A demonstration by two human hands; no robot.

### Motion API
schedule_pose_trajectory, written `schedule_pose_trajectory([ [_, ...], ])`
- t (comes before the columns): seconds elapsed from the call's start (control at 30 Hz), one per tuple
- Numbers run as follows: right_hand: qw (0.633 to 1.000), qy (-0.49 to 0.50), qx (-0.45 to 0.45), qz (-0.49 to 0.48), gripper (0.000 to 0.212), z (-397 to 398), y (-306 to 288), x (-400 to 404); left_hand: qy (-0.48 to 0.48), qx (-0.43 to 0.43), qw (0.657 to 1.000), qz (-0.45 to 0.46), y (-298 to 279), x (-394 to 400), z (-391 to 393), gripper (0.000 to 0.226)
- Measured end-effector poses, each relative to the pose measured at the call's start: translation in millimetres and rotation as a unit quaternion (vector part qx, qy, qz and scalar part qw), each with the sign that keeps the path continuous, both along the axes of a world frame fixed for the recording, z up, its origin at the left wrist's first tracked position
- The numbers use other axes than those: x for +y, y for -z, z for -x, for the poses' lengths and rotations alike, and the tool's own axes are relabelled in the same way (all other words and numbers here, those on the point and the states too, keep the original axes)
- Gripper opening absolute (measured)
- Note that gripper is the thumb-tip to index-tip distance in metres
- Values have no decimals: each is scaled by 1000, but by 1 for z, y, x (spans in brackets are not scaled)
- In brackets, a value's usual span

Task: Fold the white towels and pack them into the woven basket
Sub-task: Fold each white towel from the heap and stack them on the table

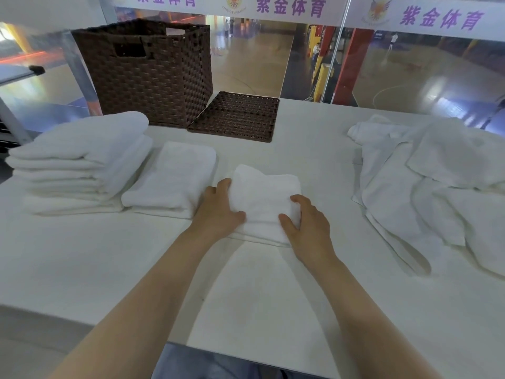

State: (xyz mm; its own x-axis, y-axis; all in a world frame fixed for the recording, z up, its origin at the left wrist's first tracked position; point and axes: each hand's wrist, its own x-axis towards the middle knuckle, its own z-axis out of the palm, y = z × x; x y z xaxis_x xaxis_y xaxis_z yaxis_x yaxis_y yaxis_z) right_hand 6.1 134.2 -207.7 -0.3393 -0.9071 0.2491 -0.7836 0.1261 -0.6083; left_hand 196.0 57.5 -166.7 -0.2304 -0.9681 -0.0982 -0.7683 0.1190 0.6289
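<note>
- Towel, folded (266, 198), sits dead centre on the white table (109, 269), and both hands are on it right now.
- Left hand (218, 212) clamps the towel's left edge: thumb pressed on top, fingers curled around the side and partly out of sight.
- Right hand (307, 222) grips the right edge the same way, thumb on top, fingers wrapped over the far corner. Both forearms reach in from the near table edge.
- Just left of that, a second folded towel (172, 179) lies flat, its right edge almost touching the left hand.
- Further left, a stack of folded towels (79, 162) is piled several layers high, snug against that second towel.
- Over on the right, a loose heap of unfolded towels (426, 181) sprawls across the table, well apart from the hands.
- Beyond the centre, the flat woven lid (237, 116) lies on the table, just beside the basket.
- At the back left, the woven basket (147, 75) stands upright, dark brown with a handle slot in its near wall; what lies inside cannot be seen.
- Behind it all, a glass partition (410, 67) with a purple-lettered banner (289, 6) looks out on a sports hall floor.
</note>
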Motion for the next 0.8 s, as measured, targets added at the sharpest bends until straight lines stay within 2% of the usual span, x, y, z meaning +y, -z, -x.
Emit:
schedule_pose_trajectory([
  [0.13,999,3,38,-7,38,1,0,4,3,-9,1000,-24,-1,1,0,92],
  [0.23,1000,-11,24,-13,36,1,-2,7,7,22,1000,-19,1,6,-1,89],
  [0.4,999,-23,-7,-36,39,-3,-5,11,15,58,996,73,11,21,-1,73],
  [0.53,998,-35,13,-47,40,-2,-14,11,41,53,994,90,12,21,-3,52],
  [0.67,997,-53,21,-48,42,-6,-35,1,39,36,993,107,-5,12,-10,50],
  [0.8,997,-65,39,-4,43,-22,-72,-20,26,34,982,182,-35,-5,-33,52],
])
